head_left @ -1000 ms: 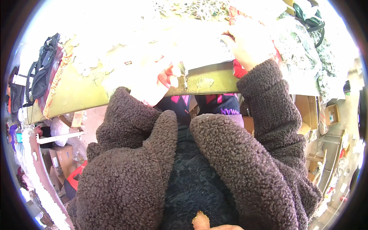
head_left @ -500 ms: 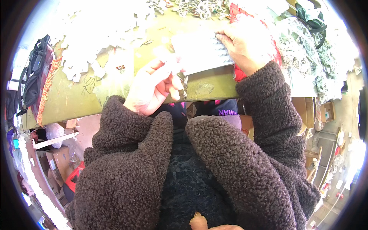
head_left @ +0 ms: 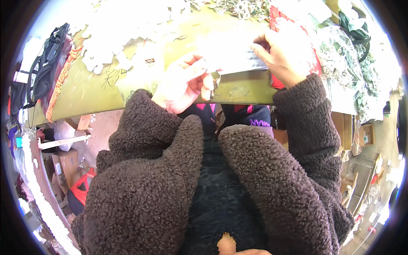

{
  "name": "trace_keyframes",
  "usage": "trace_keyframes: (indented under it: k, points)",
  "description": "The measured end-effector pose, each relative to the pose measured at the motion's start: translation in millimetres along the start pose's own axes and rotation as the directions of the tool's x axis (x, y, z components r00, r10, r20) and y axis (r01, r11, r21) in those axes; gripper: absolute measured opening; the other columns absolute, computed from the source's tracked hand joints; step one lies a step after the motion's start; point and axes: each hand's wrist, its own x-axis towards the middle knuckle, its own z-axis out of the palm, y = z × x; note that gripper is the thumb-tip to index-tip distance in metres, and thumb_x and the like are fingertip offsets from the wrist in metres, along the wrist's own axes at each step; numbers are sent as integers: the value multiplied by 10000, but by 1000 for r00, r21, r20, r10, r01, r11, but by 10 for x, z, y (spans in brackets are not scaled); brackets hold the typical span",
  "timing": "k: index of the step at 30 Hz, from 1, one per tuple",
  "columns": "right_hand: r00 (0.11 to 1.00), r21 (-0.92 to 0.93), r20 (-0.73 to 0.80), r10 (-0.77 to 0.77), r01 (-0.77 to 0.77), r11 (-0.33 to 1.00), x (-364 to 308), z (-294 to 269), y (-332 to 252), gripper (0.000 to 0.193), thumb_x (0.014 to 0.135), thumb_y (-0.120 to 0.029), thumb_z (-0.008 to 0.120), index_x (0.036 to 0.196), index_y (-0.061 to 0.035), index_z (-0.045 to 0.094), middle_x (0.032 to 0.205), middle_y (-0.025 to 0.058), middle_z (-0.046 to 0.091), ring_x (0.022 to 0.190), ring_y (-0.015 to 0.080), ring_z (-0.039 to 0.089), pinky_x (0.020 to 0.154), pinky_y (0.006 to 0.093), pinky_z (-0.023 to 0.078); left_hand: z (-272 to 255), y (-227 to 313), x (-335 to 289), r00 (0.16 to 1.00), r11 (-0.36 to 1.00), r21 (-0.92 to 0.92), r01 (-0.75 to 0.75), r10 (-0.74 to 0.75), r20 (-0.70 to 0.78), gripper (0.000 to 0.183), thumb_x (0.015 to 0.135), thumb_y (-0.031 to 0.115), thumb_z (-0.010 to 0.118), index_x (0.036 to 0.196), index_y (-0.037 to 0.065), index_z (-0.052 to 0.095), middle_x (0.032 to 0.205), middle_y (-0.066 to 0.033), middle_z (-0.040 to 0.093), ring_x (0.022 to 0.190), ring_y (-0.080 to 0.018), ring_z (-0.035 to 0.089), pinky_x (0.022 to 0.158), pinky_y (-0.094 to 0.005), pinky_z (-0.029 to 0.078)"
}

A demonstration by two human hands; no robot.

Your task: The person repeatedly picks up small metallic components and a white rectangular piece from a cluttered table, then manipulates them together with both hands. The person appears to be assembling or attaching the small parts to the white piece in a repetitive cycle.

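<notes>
My left hand point(head_left: 183, 83) is raised over the near edge of the work table. Its thumb and index finger are pinched together, and the other fingers curl in. Anything in the pinch is too small and overexposed to name. Beside its fingertips lies a pale, ridged sheet or tray point(head_left: 243, 63), washed out by glare over much of its surface. My right hand point(head_left: 287, 55) is at the right side of this sheet, thumb and index finger bent toward each other. Whatever they hold there cannot be made out. Small shiny bits point(head_left: 215, 81) show below the left fingertips.
White pieces point(head_left: 100, 49) are heaped on the table's left, beside a black strapped bag point(head_left: 49, 59) and orange cord point(head_left: 59, 91). Metallic ring-like parts point(head_left: 240, 7) lie at the back. Red cloth or bag material point(head_left: 278, 80) and clear plastic bags point(head_left: 340, 55) are at right.
The view has shifted, so the table appears farther right and higher. My right hand's fingers are more bent above the sheet. My left hand keeps its pinched pose.
</notes>
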Motion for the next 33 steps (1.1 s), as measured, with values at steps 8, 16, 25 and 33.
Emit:
trace_keyframes:
  k: [8,16,25,33]
  points:
    - [955,309,-107,-275,295,904,-138,134,-597,156,827,-112,671,951,-25,634,780,70,633,708,144,609,656,266,488,-39,54,-63,1000,999,54,3,-4,1,152,915,119,548,1021,10,545,823,-95,612,630,-143,596,509,-271,521]
    - [983,489,-79,-167,185,853,-161,293,-854,123,840,-78,642,950,-22,648,783,64,651,712,148,621,638,271,485,-142,162,-156,998,998,38,59,-59,-9,152,923,108,530,1036,6,521,828,-72,594,655,-152,598,527,-276,517]
    - [995,473,21,-93,72,878,-181,312,-868,146,852,-123,648,956,-19,642,797,38,644,703,91,587,635,239,482,-89,115,-205,999,998,46,33,-32,-26,172,921,108,524,1051,-5,522,785,-67,596,633,-142,592,541,-275,513]
    - [933,488,-96,-347,348,801,-278,263,-761,237,893,-175,587,1070,-18,607,918,148,624,806,270,613,723,320,490,-6,-4,-92,1000,999,-41,4,-3,18,233,920,161,532,1081,-7,534,862,-80,608,613,-128,570,534,-259,496]
